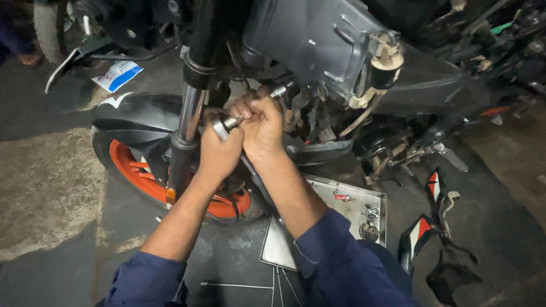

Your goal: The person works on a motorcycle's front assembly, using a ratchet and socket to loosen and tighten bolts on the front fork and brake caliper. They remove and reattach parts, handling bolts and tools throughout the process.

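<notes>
Both hands meet at the picture's centre, against the motorcycle's front end. The left hand (pixel 219 152) is curled tight around a metal tool (pixel 226 125), whose shiny end sticks out at its 12 o'clock. The right hand (pixel 261 126) wraps over it from 3 o'clock, fingers folded shut and touching the left. The fork tube (pixel 190 108) stands just at 9 o'clock; the orange-rimmed front wheel (pixel 133 165) lies at 8 o'clock. A steel tray (pixel 347 190) with small parts sits at 4 o'clock.
</notes>
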